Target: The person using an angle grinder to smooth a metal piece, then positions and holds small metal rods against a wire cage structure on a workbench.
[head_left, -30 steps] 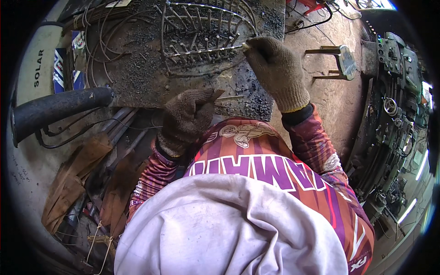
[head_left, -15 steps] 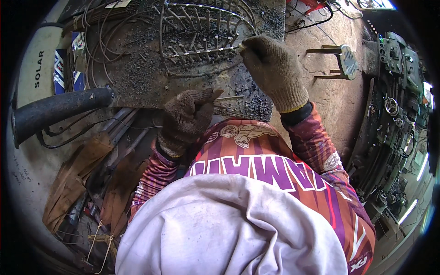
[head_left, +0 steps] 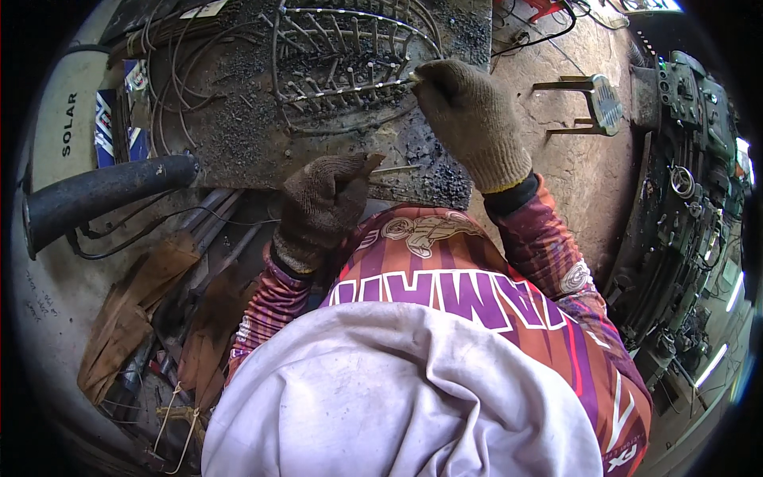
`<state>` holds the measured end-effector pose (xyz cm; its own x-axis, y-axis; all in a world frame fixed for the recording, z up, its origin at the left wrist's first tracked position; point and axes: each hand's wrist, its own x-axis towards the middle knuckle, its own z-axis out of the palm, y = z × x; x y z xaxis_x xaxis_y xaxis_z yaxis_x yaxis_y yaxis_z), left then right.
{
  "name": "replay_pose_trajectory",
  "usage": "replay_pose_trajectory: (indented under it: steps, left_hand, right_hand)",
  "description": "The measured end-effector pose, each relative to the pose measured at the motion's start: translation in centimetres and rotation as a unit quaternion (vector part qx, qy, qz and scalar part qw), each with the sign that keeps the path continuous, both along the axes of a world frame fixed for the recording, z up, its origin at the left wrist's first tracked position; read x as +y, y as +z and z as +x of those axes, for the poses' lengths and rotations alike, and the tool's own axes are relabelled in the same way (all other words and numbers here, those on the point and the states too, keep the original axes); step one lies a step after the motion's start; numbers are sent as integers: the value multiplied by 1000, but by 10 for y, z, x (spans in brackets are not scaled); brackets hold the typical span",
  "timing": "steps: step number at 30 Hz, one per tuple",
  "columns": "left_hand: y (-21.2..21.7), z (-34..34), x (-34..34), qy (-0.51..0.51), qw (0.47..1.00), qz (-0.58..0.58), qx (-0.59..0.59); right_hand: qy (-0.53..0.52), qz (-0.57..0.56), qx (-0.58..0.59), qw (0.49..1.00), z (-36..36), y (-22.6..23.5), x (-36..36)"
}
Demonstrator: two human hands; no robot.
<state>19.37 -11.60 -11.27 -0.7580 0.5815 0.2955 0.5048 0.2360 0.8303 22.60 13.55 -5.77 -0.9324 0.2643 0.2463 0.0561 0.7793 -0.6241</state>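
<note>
A welded metal frame [head_left: 350, 60], with curved bars and several short rods across it, lies on the dark worktable [head_left: 254, 139]. My right hand [head_left: 474, 115], in a knitted work glove, is closed in a pinch at the right end of the frame's near bar. Whatever is between those fingertips is too small to make out. Closer to my body, my left hand [head_left: 320, 199], in a darker glove, is closed at the table's near edge. A small brown piece [head_left: 373, 162] shows at its fingertips, and a thin rod [head_left: 397, 168] juts out beside them; their kind and hold are unclear.
Dark grit and loops of wire [head_left: 179, 87] cover the table's left part. A thick black pipe [head_left: 111, 191] stands left of it. Brown cloth [head_left: 127, 310] and metal bars lie below. To the right are a stool [head_left: 600, 106] and a green machine [head_left: 687, 167] with a handwheel.
The whole view has shifted very slightly. Both hands keep nearly the same pose and place relative to the frame and table.
</note>
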Motion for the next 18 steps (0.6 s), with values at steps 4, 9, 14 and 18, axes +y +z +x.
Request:
replay_pose_trajectory:
  steps: [4, 9, 14, 18]
  left_hand:
    - [4, -1, -1, -19, 1000, -5, -15]
    - [10, 0, -4, -33, 999, -31, -26]
    - [11, -3, -4, -60, 997, -9, -51]
    - [16, -1, -2, -47, 995, -15, -86]
  right_hand:
    - [6, -11, -17, 1000, 7, -7, 0]
    - [-46, -68, -45, 996, 19, -7, 2]
    - [-72, -85, -11, 994, 17, -13, 11]
    - [-67, -118, 18, 991, 15, -20, 15]
